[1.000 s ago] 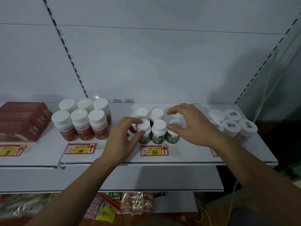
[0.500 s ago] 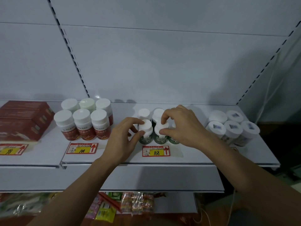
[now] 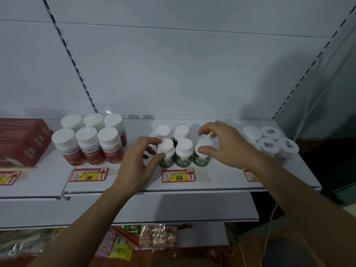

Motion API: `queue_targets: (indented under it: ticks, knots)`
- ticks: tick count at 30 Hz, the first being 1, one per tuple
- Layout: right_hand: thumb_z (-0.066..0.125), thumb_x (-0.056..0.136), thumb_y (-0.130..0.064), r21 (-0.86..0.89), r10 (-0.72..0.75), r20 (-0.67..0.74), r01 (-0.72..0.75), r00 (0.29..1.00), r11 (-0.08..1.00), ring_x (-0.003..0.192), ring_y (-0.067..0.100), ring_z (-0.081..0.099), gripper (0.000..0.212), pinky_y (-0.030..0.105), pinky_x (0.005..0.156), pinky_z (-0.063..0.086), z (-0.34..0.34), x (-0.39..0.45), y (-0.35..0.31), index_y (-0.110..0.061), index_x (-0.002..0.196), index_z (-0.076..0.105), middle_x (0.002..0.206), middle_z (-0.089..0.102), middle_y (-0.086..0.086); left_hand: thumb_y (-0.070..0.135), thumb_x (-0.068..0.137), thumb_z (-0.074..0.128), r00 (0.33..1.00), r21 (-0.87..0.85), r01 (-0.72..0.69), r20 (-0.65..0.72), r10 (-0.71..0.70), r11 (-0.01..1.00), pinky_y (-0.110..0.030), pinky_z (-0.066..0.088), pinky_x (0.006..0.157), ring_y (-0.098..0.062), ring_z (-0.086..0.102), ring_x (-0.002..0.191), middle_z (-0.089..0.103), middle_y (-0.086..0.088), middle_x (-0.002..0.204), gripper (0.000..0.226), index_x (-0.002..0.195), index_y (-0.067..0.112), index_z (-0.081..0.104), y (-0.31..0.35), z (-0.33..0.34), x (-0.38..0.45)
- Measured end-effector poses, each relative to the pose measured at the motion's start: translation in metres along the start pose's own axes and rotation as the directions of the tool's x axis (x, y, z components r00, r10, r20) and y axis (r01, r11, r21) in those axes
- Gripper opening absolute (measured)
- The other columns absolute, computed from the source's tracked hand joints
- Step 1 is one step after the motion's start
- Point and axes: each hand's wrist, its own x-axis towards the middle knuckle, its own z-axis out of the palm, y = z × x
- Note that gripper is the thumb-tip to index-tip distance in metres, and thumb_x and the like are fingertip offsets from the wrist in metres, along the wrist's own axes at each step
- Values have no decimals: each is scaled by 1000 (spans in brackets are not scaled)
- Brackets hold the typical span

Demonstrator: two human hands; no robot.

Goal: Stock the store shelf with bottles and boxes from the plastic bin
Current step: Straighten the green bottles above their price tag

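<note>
The green-labelled bottles (image 3: 181, 149) are being squared up into tidy rows on the store shelf (image 3: 221, 182), directly behind the price tag marked 168 (image 3: 178, 175), presumably so that the stock is matched to its label. The front-left bottle (image 3: 166, 152) is being pinched at its white cap between the thumb and fingers of the left hand (image 3: 134, 166), a grip curled round the cap that is probably steadying the row's end. The front-right bottle (image 3: 202, 154) is being bracketed by the right hand (image 3: 229, 149): the thumb is being pressed against the cap, the fingers are arched over it, and whether they are closing on it cannot be told. Red-labelled bottles (image 3: 90, 143) are being kept as a separate block to the left, beside red boxes (image 3: 21, 141), and white tubs (image 3: 269, 143) to the right. The plastic bin is not being shown.
</note>
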Motion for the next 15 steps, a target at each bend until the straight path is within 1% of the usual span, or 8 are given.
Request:
queue_targets:
  ticks: [2, 5, 8, 12, 14, 15]
  knots:
    - [78, 85, -34, 44, 23, 33, -25, 999, 999, 98, 5, 59, 33, 22, 76, 46, -1, 1, 5, -36, 113, 61, 109, 61, -18, 31, 90, 70, 1000, 8, 6, 3, -6, 1000, -32, 58, 75, -4, 62, 92, 60, 12, 113, 33, 121, 24, 59, 1, 1, 0]
    - [80, 84, -29, 92, 24, 25, -26, 999, 995, 94, 2, 61, 31, 23, 76, 52, -3, 2, 3, -34, 110, 64, 102, 63, -20, 26, 89, 73, 1000, 11, 13, 3, -13, 1000, -31, 58, 76, -3, 62, 92, 60, 12, 112, 33, 120, 24, 60, 0, 2, 0]
    - [81, 84, -29, 104, 7, 11, -8, 1000, 995, 94, 5, 61, 29, 28, 80, 56, 1, 3, 3, -30, 109, 66, 101, 63, -19, 28, 89, 72, 1000, -6, 24, 4, -24, 1000, -33, 59, 76, -4, 62, 93, 61, 11, 112, 32, 119, 25, 60, 0, 2, -1]
    - [84, 81, -30, 146, 1, -5, -1, 1000, 989, 97, 6, 62, 32, 33, 81, 58, 5, 4, 7, -30, 107, 66, 101, 65, -16, 27, 90, 72, 1000, -9, 22, -1, -22, 1000, -36, 59, 76, -5, 63, 92, 62, 12, 112, 32, 119, 26, 60, 2, 2, -1]
    - [83, 81, -34, 150, -2, 1, 2, 1000, 989, 98, 6, 61, 34, 32, 81, 57, 5, 4, 9, -31, 110, 65, 105, 64, -16, 33, 91, 68, 1000, -29, 24, 7, -23, 999, -34, 58, 77, -5, 63, 94, 62, 12, 114, 31, 120, 27, 58, 2, 1, -1]
    - [80, 83, -38, 146, -12, -8, 13, 1000, 989, 99, 5, 60, 33, 29, 79, 56, 4, 5, 10, -33, 112, 64, 108, 63, -16, 36, 92, 64, 1000, -43, 29, 9, -29, 999, -31, 57, 78, -6, 63, 95, 62, 12, 116, 32, 122, 27, 57, 2, 0, -1]
